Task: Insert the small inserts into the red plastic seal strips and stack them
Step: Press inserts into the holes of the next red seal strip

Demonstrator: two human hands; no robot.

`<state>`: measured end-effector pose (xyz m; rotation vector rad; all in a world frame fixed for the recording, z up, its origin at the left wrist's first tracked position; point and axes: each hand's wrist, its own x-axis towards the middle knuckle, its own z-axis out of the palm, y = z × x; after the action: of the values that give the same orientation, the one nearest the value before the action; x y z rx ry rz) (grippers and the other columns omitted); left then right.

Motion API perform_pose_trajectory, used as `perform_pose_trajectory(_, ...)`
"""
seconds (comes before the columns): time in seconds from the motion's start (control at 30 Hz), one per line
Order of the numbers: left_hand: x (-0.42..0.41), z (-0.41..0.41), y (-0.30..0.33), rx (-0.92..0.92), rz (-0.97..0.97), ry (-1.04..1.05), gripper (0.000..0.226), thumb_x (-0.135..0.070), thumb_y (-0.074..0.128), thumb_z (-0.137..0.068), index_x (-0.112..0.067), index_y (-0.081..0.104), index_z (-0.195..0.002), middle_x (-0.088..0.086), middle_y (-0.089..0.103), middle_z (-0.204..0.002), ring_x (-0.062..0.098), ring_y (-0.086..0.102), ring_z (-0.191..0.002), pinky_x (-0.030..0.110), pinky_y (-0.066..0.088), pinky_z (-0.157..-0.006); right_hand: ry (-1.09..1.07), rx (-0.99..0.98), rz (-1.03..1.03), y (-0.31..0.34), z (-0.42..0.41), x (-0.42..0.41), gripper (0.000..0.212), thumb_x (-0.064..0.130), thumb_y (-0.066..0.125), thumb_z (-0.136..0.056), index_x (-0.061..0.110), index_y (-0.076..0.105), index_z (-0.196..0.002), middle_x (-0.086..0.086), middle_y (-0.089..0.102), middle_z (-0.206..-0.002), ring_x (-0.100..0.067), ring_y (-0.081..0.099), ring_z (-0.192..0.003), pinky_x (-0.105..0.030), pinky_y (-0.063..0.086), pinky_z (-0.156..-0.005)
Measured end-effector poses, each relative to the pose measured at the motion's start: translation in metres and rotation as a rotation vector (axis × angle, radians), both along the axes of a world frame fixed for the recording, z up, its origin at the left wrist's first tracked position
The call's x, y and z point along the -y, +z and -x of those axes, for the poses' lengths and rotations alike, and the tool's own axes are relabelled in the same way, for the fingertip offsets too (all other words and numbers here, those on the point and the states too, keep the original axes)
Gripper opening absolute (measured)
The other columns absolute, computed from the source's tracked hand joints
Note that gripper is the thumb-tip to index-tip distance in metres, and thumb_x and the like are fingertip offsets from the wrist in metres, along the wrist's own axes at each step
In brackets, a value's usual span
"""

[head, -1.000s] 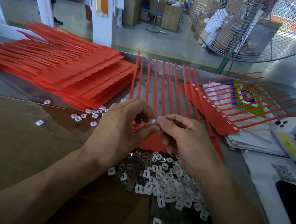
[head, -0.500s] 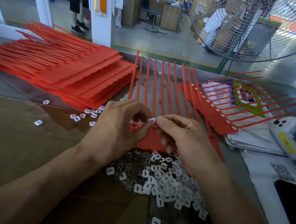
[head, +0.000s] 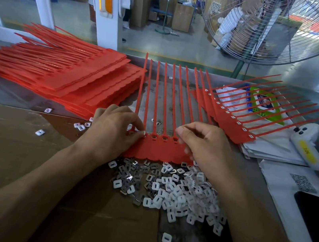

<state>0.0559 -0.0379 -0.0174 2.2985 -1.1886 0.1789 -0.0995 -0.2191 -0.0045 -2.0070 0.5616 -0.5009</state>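
On the table (head: pixel 180 90), left fingers (head: pixel 141 132) press red strip (head: pixel 160 152).

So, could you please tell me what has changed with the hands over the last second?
The hands have parted. The left hand now presses its fingertip onto a slot at the left end of the red seal strip; the right hand has drawn back to the strip's right end, fingers curled. The insert pile and the red stack stayed put.
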Motion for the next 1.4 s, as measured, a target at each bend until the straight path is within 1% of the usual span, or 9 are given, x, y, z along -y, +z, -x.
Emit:
perform_pose_trajectory(0.23,0.001,-0.002,-0.002,-0.011,0.004,-0.011,0.013,-0.043,0.068,-0.092,-0.038,0.072,-0.103,-0.024,0.052,-0.106,0.008,0.042,-0.117,0.029,0.019,-0.098,0.011,-0.022,0.028,-0.001,0.001,0.001,0.014,0.044,0.066,-0.097,0.035,0.075,-0.094,0.019,0.075,-0.084,0.003,0.069,-0.068,-0.024,0.050,-0.066)
perform_pose_trajectory(0.53,-0.008,0.001,-0.002,0.129,-0.051,-0.090,0.020,-0.038,0.065,-0.094,-0.037,0.076,-0.111,-0.020,0.064,-0.112,0.009,0.049,-0.115,0.033,0.028,-0.101,0.006,-0.004,0.070,0.003,0.004,0.003,0.017,0.039,0.065,-0.098,0.032,0.076,-0.087,0.013,0.075,-0.081,0.001,0.067,-0.065,-0.018,0.049,-0.062)
perform_pose_trajectory(0.73,-0.009,-0.002,0.000,0.215,-0.179,-0.135,0.035,-0.048,0.046,-0.095,-0.043,0.068,-0.122,-0.022,0.061,-0.121,0.007,0.046,-0.118,0.029,0.023,-0.100,0.033,-0.021,0.085,0.007,0.005,0.001,0.017,0.038,0.065,-0.099,0.030,0.075,-0.088,0.010,0.075,-0.082,-0.001,0.067,-0.068,-0.016,0.049,-0.061)
perform_pose_trajectory(0.83,-0.007,-0.002,0.002,0.253,-0.229,-0.142,0.034,-0.047,0.043,-0.099,-0.046,0.064,-0.125,-0.023,0.058,-0.122,0.007,0.044,-0.119,0.031,0.022,-0.102,0.051,-0.026,0.083,0.008,0.005,0.001,0.017,0.037,0.065,-0.099,0.029,0.076,-0.089,0.011,0.075,-0.082,0.001,0.067,-0.067,-0.010,0.047,-0.057)
perform_pose_trajectory(0.93,-0.006,0.000,0.004,0.267,-0.254,-0.140,0.031,-0.046,0.043,-0.102,-0.047,0.062,-0.127,-0.023,0.056,-0.124,0.007,0.043,-0.121,0.030,0.020,-0.103,0.114,-0.034,0.091,0.010,0.007,0.002,0.013,0.034,0.068,-0.098,0.030,0.077,-0.090,0.017,0.073,-0.079,0.005,0.065,-0.068,-0.007,0.045,-0.058)
perform_pose_trajectory(1.0,-0.005,0.002,0.005,0.273,-0.262,-0.138,0.032,-0.045,0.042,-0.102,-0.046,0.061,-0.127,-0.022,0.055,-0.126,0.008,0.042,-0.122,0.030,0.019,-0.103,0.192,-0.087,0.176,0.012,0.010,0.005,0.008,0.034,0.072,-0.096,0.033,0.078,-0.091,0.024,0.072,-0.081,0.008,0.066,-0.075,-0.009,0.046,-0.064)
perform_pose_trajectory(1.13,-0.005,0.006,0.004,0.297,-0.243,-0.140,0.032,-0.043,0.044,-0.102,-0.043,0.065,-0.126,-0.019,0.057,-0.124,0.009,0.044,-0.122,0.030,0.019,-0.104,0.383,-0.239,0.250,0.014,0.012,0.008,0.004,0.033,0.078,-0.091,0.037,0.078,-0.092,0.024,0.074,-0.090,0.004,0.068,-0.086,-0.021,0.049,-0.078)
perform_pose_trajectory(1.27,-0.010,0.006,0.001,0.252,-0.180,-0.148,0.032,-0.042,0.047,-0.100,-0.041,0.069,-0.123,-0.020,0.061,-0.120,0.009,0.048,-0.119,0.030,0.023,-0.105,0.443,-0.287,0.332,0.013,0.010,0.008,0.007,0.031,0.083,-0.086,0.036,0.078,-0.088,0.024,0.072,-0.085,0.004,0.066,-0.079,-0.015,0.046,-0.067)
perform_pose_trajectory(1.4,-0.010,0.005,0.000,0.237,-0.153,-0.150,0.027,-0.038,0.054,-0.099,-0.037,0.071,-0.120,-0.017,0.064,-0.117,0.012,0.052,-0.116,0.033,0.028,-0.104,0.487,-0.320,0.393,0.013,0.008,0.007,0.008,0.030,0.084,-0.085,0.034,0.078,-0.088,0.020,0.070,-0.086,0.004,0.064,-0.079,-0.015,0.044,-0.067)
